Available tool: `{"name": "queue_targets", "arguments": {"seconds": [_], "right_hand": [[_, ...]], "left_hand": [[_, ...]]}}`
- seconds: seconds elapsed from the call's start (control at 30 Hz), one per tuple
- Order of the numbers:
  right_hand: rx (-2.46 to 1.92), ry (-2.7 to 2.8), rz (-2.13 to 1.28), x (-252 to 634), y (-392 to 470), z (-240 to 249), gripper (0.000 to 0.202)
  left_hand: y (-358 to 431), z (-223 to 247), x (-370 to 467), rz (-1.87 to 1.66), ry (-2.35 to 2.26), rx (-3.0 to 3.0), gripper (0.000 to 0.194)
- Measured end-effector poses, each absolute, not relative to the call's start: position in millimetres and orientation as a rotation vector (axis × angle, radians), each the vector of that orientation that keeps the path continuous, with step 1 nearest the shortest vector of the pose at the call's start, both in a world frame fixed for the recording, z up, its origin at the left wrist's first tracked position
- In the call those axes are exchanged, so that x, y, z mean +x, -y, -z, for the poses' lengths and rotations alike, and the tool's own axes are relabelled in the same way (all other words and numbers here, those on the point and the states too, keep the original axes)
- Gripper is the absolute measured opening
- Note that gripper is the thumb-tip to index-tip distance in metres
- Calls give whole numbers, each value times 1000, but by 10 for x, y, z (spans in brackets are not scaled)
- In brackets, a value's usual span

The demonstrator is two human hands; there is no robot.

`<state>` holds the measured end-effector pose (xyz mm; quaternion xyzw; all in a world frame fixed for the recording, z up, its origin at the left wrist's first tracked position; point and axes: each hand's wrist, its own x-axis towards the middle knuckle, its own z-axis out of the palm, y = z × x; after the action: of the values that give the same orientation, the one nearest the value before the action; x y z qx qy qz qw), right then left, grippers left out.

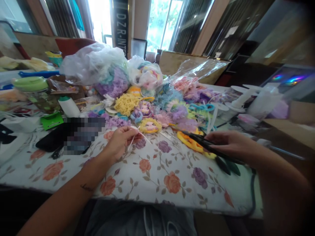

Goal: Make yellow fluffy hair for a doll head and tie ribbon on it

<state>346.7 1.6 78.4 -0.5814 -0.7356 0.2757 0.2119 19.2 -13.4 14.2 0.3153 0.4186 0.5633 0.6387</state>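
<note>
Between the fingertips of my left hand (123, 139) is a thin white ribbon (131, 143), with loose ends hanging over the flowered tablecloth. My right hand (227, 144), closed and partly blurred, grips a long black tool (203, 141) with a narrow end pointing left; blur hides its exact kind. Beneath that tool lies a yellow ring-shaped piece (189, 141). Just beyond my left fingers is a doll-face piece with yellow curls (150, 125). A second doll face with purple hair (145, 109) sits behind it.
Plastic bags (95, 62) of curly yarn and coloured trims (179, 111) crowd the back. At left are a black pouch (50, 139), a thread cone (69, 106) and a green-lidded jar (31, 84). White spools (238, 98) stand right. A dark cord (253, 190) hangs near the right table edge.
</note>
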Motion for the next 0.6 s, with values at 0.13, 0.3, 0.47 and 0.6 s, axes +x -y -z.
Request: {"name": "queue_targets", "arguments": {"seconds": [0.13, 0.3, 0.47, 0.6], "right_hand": [[-1387, 1663, -1122, 2902, 107, -552, 34], [-1122, 1476, -1285, 2097, 21, -256, 37], [-1074, 1495, -1383, 1925, 43, -87, 32], [-1126, 1494, -1384, 1974, 161, -56, 25]], "left_hand": [[150, -134, 285, -1242, -912, 733, 13], [173, -64, 317, -1222, -888, 787, 18], [222, -67, 338, -1242, -958, 876, 19], [246, -93, 367, -1206, -1014, 925, 20]]}}
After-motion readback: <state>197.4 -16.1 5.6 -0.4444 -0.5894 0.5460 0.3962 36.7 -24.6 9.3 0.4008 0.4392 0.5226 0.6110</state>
